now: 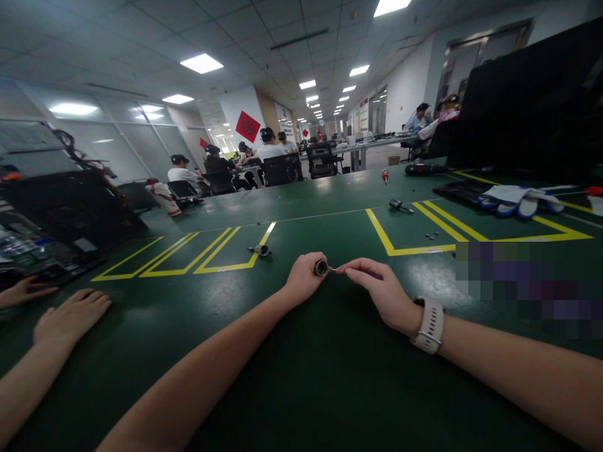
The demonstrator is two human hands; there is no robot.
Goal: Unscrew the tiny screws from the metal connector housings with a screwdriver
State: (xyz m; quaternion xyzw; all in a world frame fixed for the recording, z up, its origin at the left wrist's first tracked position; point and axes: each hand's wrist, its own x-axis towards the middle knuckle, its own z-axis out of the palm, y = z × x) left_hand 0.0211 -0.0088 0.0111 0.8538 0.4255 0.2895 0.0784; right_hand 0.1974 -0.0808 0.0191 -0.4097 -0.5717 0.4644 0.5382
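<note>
My left hand (304, 276) is closed around a small dark cylindrical part (321, 268), its round end facing the camera. My right hand (379, 290), with a white watch (429, 324) on the wrist, pinches a thin tool (335, 270) whose tip meets the part. Both hands hover just above the green table mat (301, 376), near its middle.
Another small cylinder (260, 250) lies on the yellow floor-style markings (221, 251). A tool (400, 205), small discs (430, 236) and blue-white gloves (518, 201) lie to the right. Another person's hands (70, 314) rest at left by an open black case (56, 220). Seated people work far behind.
</note>
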